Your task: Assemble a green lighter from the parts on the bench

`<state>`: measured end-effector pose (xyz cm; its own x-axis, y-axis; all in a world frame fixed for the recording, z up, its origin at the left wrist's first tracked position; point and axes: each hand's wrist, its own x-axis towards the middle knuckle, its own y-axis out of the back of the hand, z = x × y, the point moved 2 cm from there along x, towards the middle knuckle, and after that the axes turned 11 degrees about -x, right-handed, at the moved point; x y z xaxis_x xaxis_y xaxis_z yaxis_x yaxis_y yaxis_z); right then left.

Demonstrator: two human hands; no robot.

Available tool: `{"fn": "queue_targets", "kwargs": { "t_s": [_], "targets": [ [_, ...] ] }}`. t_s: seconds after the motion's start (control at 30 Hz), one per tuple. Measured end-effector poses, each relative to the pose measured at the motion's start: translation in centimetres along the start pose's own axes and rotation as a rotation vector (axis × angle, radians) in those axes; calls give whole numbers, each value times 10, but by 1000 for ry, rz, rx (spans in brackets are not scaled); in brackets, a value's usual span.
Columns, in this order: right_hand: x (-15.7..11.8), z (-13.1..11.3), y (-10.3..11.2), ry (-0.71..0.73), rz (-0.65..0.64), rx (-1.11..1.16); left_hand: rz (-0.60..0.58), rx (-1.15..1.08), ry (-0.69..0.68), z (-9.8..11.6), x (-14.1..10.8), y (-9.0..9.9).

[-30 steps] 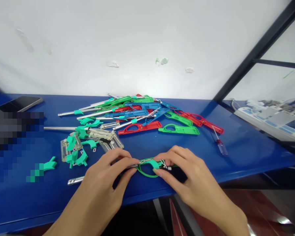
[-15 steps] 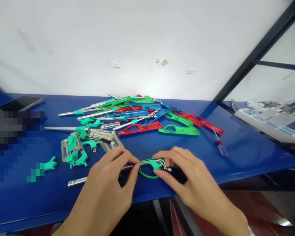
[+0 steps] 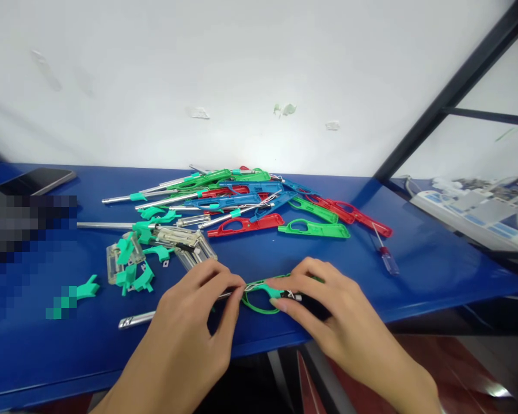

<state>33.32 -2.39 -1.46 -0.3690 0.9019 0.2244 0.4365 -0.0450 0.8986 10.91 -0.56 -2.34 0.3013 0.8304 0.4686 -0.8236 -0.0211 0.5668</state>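
Observation:
Near the table's front edge lies a green lighter casing half (image 3: 259, 310) with a teal trigger (image 3: 265, 290) in it and thin white wires (image 3: 252, 285) along its upper side. My left hand (image 3: 194, 322) pinches the casing's narrow end, where the wires and the metal tube (image 3: 137, 319) meet; that tube sticks out to the left beneath the hand. With thumb and fingers, my right hand (image 3: 332, 305) grips the trigger and the casing around it. A black piece with a white end (image 3: 299, 298) shows beside the right thumb. My right fingers cover the casing's wide end.
Behind my hands is a pile of lighter halves, including a red casing (image 3: 259, 223) and a green casing (image 3: 315, 229). Loose teal triggers (image 3: 143, 278) and clear fuel tanks (image 3: 202, 246) lie left. A screwdriver (image 3: 388, 261), power strip (image 3: 470, 215) and phone (image 3: 37, 181) are farther out.
My right index finger has come down and left onto the trigger and the wires, covering part of them. The wires' loose loop is now flatter. My left hand has barely moved.

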Motion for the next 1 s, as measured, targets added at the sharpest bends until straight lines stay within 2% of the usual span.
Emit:
{"fn": "queue_targets", "kwargs": {
  "t_s": [0.13, 0.33, 0.7, 0.9, 1.0],
  "targets": [
    [0, 1, -1, -1, 3, 8, -54, 31, -36, 0, -5, 4],
    [0, 2, -2, -5, 7, 10, -36, 75, -109, -3, -8, 7],
    [1, 2, -2, -13, 13, 7, -67, 37, -148, -5, 0, 10],
    [0, 1, -3, -30, -1, 32, -152, 149, -339, 3, 6, 18],
    [1, 1, -2, -32, -9, 30, -181, 186, -393, 4, 9, 22]
  ]
}}
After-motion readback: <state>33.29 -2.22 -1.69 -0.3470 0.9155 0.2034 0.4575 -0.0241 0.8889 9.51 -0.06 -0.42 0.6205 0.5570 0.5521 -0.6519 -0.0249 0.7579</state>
